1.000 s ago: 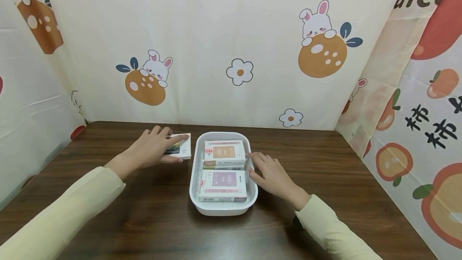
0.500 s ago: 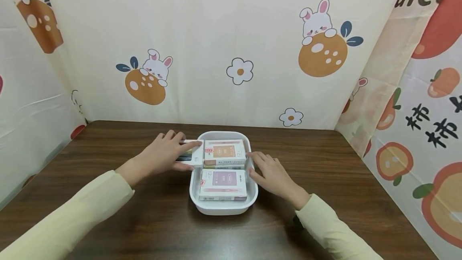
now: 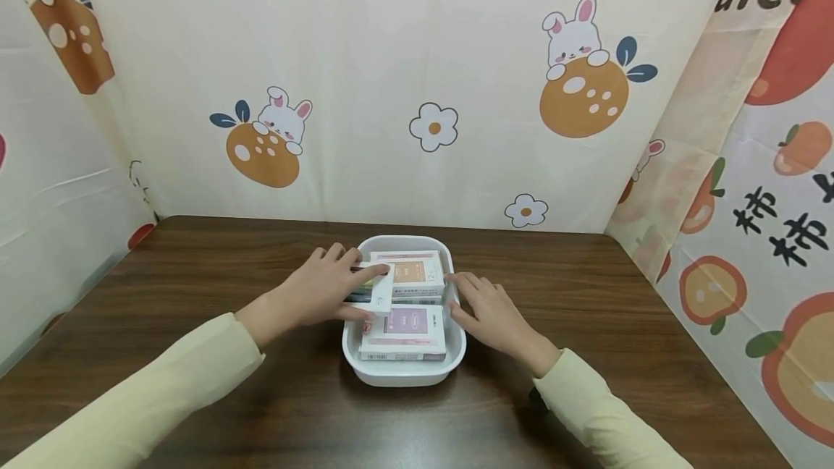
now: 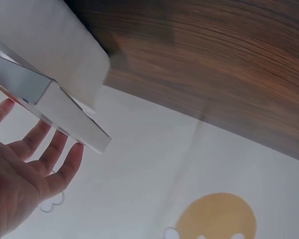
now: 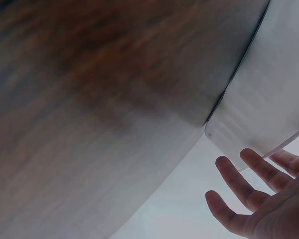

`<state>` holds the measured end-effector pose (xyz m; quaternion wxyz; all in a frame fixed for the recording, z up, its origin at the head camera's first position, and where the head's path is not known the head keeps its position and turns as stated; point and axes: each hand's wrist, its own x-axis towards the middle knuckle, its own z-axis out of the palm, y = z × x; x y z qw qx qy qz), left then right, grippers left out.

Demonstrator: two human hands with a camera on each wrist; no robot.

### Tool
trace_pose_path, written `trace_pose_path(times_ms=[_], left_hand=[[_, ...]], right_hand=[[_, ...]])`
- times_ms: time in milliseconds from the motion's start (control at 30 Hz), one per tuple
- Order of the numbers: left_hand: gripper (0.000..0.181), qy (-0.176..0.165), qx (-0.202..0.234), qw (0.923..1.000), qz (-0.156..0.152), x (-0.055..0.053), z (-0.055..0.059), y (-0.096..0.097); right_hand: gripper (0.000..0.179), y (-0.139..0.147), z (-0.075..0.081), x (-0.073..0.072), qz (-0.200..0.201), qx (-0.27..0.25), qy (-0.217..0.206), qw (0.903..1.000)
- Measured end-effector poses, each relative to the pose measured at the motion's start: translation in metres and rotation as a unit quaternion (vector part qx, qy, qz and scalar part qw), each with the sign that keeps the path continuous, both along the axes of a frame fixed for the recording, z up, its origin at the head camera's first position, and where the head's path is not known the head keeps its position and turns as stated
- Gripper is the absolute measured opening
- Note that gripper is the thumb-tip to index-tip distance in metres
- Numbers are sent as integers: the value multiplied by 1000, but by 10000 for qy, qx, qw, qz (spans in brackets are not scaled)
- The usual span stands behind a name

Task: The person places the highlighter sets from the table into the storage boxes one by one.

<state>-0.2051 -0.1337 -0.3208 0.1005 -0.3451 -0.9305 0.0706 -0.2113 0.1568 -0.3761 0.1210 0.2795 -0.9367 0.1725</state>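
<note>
In the head view my left hand grips a small flat white box with a dark, multicoloured picture panel, holding it over the left side of a white plastic tub. The left wrist view shows the fingers along one face of that white box. Inside the tub lie a white box with an orange label, partly covered by the held box, and a white box with a purple label. My right hand rests its fingertips at the tub's right rim, fingers loosely extended.
The tub stands on a dark brown wooden table. Beneath the orange-label box, the edge of another box shows. A printed cloth with rabbits, fruit and flowers hangs behind the table, with more cloth on both sides.
My left hand has carried the white box rightward from beside the tub to over its left part, overlapping the orange-label box. My right hand has stayed at the rim.
</note>
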Motion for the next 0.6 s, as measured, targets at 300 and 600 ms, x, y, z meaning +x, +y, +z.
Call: trace_pose_path(times_ms=[300, 600], left_hand=[[71, 134, -33, 9994, -302, 6, -2, 20], [72, 397, -170, 9980, -454, 11, -3, 37]], right_hand=[[42, 1, 0, -1, -45, 72, -119, 9999], [41, 1, 0, 0, -44, 54, -128, 9999]])
